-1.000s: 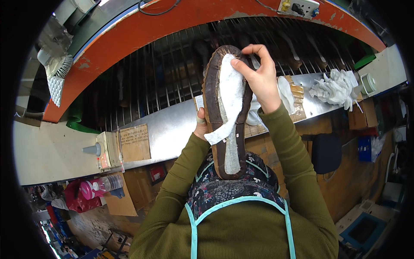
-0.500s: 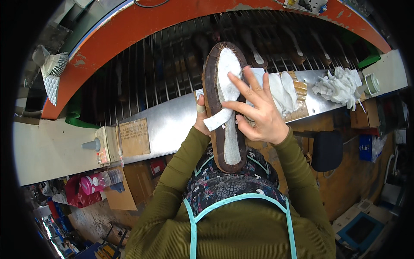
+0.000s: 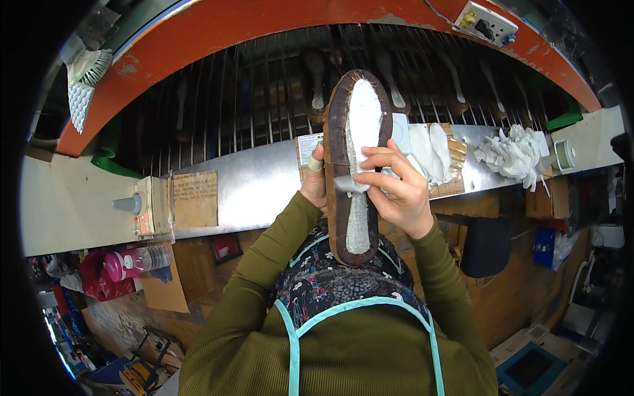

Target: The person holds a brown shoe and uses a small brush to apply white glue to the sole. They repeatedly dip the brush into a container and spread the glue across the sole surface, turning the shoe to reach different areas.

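Before you the long metal table carries a stack of white insoles. You hold the brown shoe, sole up, above it: left hand clamped on its edge, right hand pinching a white strip against it.

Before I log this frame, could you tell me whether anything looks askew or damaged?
Nothing clearly damaged. The white insole lies flat on the upturned brown shoe; a loose white strip sticks out sideways under the right hand.

head cam | one fisheye view | looks down from above | close over metal bench | edges bend at rim
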A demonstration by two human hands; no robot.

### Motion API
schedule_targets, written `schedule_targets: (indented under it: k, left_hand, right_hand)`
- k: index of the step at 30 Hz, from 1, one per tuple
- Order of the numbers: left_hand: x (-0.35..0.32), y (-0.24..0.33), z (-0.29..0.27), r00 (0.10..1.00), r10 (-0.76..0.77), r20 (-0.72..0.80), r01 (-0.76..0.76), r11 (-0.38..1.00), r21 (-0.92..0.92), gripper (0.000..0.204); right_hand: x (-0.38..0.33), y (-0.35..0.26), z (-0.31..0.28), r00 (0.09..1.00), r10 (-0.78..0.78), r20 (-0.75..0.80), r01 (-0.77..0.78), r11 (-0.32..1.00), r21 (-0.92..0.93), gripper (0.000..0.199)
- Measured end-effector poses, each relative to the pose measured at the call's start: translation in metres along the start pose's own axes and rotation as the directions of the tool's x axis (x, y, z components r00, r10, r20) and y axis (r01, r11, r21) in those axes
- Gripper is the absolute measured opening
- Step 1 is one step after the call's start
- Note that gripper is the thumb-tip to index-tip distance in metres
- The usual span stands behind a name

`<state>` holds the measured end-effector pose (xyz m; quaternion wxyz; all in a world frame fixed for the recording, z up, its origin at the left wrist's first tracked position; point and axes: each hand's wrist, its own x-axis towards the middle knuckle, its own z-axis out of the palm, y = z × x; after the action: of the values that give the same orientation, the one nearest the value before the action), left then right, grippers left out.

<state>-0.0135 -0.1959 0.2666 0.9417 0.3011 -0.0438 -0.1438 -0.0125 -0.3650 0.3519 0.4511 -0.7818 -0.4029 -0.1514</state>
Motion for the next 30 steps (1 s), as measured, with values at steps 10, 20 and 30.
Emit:
schedule_targets:
  k: [10,20,30]
  left_hand:
    - [-0.004,0.003,0.0,1.0,0.004,-0.027,-0.003,0.999,0.033,0.095]
    - [-0.011,0.001,-0.011,0.993,0.018,-0.113,-0.025,0.998,-0.064,0.092]
    - [-0.02,0.009,-0.005,0.984,0.041,-0.175,-0.031,0.998,0.06,0.097]
  right_hand:
    - [-0.013,0.001,0.013,0.996,0.066,-0.058,-0.054,0.98,0.194,0.018]
    - [-0.039,-0.023,0.001,0.941,-0.089,0.327,0.1,0.995,-0.018,0.024]
    - [-0.024,-0.034,0.003,0.994,0.112,0.013,-0.11,0.989,-0.101,0.015]
